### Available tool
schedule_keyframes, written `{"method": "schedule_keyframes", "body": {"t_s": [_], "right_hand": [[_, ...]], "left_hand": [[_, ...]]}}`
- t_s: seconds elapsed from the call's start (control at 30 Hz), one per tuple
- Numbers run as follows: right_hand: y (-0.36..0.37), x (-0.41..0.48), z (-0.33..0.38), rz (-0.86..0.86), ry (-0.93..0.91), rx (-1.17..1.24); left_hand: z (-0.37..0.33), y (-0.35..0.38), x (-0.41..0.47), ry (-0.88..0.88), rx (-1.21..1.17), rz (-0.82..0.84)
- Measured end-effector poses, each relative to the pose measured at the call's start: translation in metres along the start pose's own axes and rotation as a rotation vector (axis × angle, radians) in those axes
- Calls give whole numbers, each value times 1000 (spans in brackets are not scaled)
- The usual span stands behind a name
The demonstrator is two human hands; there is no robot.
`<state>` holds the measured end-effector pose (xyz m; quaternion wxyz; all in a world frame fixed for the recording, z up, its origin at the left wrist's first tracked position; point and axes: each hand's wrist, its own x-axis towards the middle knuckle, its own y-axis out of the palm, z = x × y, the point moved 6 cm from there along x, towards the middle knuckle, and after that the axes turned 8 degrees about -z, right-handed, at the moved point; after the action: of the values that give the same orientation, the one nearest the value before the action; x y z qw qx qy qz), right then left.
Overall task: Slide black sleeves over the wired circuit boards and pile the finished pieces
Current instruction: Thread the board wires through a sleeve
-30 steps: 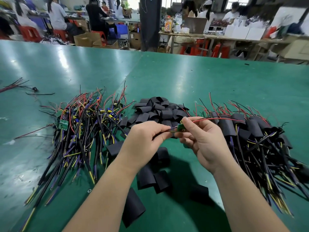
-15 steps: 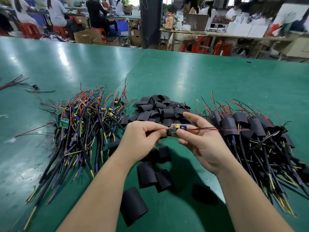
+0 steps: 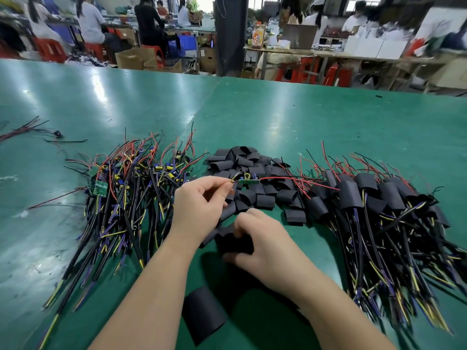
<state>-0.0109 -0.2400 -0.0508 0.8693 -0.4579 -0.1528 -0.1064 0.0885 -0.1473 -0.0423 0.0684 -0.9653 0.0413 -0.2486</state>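
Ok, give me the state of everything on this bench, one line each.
circuit board, bare, held up by its wire above the sleeve heap
left hand, pinches that board's wire
right hand, grips a black sleeve
sleeve heap, empty sleeves piled loose
unsleeved pile, bare boards and tangled wires, at left
finished pile, boards sleeved, at right
loose sleeve, empty, lying alone nearest the camera

Head-worn, forward-down, close over table
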Motion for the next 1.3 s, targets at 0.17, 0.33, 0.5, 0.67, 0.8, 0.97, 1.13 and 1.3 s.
{"method": "schedule_keyframes", "body": {"t_s": [0.17, 0.33, 0.5, 0.67, 0.8, 0.97, 1.13, 1.3], "right_hand": [[-26, -1, -30, -361, 324, 314], [-40, -2, -57, -536, 628, 1130], [-66, -1, -72, -751, 662, 1592], [-79, -7, -81, -905, 702, 1762], [-80, -7, -81, -956, 706, 1819], [-80, -6, -76, -905, 680, 1861], [-81, -6, -76, -915, 690, 1862], [-79, -6, -76, -925, 694, 1859]], "left_hand": [[1, -9, 6, -23, -92, -42], [4, -15, 9, -134, -282, -58], [5, -18, 11, -182, -344, -65], [1, -16, 8, -183, -356, -37], [0, -15, 8, -162, -333, -31], [-4, -13, 7, -124, -306, -17], [-1, -16, 8, -147, -320, -47], [1, -18, 10, -179, -355, -83]]}}
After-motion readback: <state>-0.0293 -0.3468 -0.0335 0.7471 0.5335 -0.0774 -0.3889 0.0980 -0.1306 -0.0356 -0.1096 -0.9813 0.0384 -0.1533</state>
